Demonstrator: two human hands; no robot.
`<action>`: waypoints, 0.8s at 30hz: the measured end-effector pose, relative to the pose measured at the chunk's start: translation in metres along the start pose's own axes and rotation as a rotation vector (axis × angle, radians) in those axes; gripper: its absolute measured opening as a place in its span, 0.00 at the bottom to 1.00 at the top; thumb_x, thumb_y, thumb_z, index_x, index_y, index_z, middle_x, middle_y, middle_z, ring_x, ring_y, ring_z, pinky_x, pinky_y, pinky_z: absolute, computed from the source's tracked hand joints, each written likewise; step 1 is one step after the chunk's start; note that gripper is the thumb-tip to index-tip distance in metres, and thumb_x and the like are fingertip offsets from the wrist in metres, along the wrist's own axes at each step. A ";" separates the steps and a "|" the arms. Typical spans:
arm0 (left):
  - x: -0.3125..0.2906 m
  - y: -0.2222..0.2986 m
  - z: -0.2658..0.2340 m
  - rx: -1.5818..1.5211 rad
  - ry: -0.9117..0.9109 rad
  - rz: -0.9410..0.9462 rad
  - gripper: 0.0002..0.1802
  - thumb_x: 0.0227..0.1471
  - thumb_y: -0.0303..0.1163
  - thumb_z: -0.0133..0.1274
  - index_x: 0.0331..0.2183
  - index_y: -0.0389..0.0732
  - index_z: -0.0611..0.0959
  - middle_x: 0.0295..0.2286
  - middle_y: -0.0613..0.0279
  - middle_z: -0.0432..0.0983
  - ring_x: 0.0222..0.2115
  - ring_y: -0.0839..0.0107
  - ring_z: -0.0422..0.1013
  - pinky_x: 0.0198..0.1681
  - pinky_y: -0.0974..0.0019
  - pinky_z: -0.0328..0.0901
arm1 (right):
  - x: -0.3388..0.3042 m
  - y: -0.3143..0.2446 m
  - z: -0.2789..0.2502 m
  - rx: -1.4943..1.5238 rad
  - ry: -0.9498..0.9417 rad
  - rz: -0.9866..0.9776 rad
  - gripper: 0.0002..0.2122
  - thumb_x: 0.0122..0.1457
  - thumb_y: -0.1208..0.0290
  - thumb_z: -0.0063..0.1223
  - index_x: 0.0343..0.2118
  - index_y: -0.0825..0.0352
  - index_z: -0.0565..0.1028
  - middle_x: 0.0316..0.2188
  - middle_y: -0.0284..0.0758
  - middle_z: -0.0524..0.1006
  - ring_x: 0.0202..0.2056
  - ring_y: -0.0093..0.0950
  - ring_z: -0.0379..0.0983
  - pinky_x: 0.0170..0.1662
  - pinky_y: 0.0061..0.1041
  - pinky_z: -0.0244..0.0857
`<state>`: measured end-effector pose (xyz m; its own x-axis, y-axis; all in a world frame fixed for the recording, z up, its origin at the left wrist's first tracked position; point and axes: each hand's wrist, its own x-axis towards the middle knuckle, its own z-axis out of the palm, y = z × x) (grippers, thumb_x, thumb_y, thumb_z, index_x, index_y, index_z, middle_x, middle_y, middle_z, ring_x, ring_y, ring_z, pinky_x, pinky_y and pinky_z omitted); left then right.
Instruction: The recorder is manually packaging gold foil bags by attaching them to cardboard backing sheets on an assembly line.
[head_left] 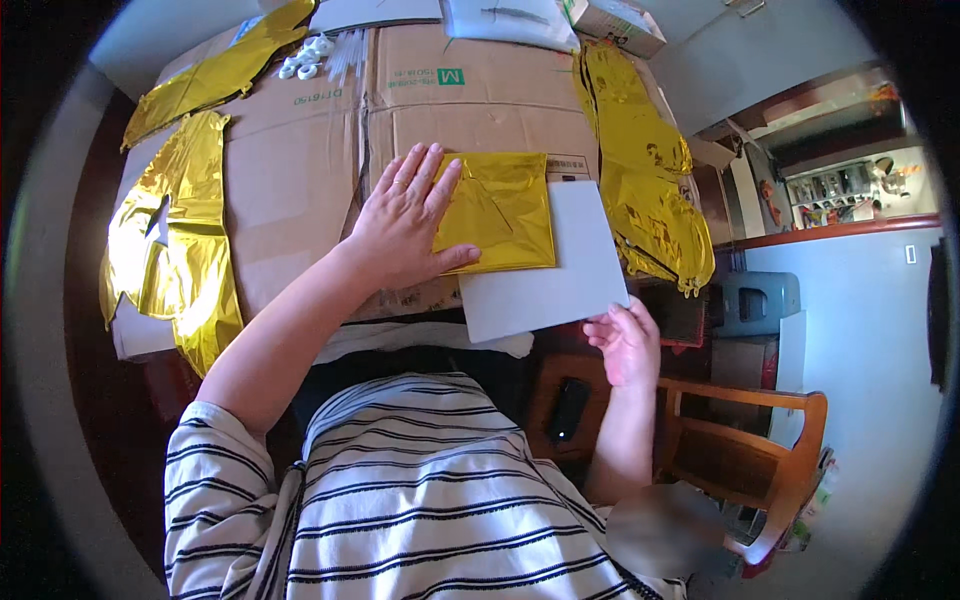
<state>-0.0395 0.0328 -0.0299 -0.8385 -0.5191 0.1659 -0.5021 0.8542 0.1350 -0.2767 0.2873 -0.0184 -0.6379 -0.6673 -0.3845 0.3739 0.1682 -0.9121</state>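
A folded square of shiny gold foil (505,215) lies flat near the front edge of the cardboard-covered table. Across its left side rests my left hand (405,215), palm down, fingers stretched out and thumb on the foil. A stiff pale grey card (580,280) sits at a slant, its upper left part overlapped by the foil. My right hand (630,345) pinches the card's near right corner between thumb and fingers. The near edge of the card juts past the table edge.
Flat gold foil balloons lie at the left (200,230) and the right (640,160). Small white rolls (305,62) and clear straws (348,55) sit at the back beside a plastic bag (510,22). A wooden chair (810,430) holding a black phone (568,408) stands at the near right.
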 end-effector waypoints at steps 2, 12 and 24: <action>-0.002 -0.001 -0.001 -0.008 -0.011 -0.013 0.56 0.54 0.72 0.41 0.66 0.35 0.54 0.66 0.39 0.46 0.68 0.47 0.40 0.70 0.49 0.37 | -0.004 -0.017 -0.015 -0.070 -0.009 -0.013 0.09 0.60 0.71 0.55 0.41 0.68 0.74 0.28 0.39 0.81 0.23 0.28 0.80 0.25 0.23 0.71; -0.002 -0.003 -0.002 -0.037 -0.029 -0.006 0.56 0.54 0.71 0.42 0.67 0.37 0.52 0.67 0.41 0.44 0.69 0.48 0.38 0.70 0.49 0.35 | 0.048 -0.112 -0.032 -0.051 0.130 -0.377 0.14 0.62 0.75 0.54 0.49 0.73 0.69 0.35 0.45 0.81 0.34 0.31 0.81 0.32 0.23 0.72; -0.004 -0.005 -0.002 -0.044 0.014 0.008 0.57 0.55 0.73 0.36 0.67 0.34 0.51 0.67 0.39 0.43 0.69 0.48 0.37 0.70 0.51 0.33 | 0.150 -0.065 0.089 -0.628 -0.008 -0.239 0.04 0.59 0.74 0.57 0.32 0.69 0.78 0.22 0.32 0.78 0.17 0.15 0.69 0.18 0.16 0.55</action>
<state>-0.0335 0.0307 -0.0296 -0.8394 -0.5127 0.1807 -0.4850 0.8564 0.1768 -0.3367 0.1118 -0.0043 -0.6489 -0.7433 -0.1626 -0.2413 0.4037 -0.8825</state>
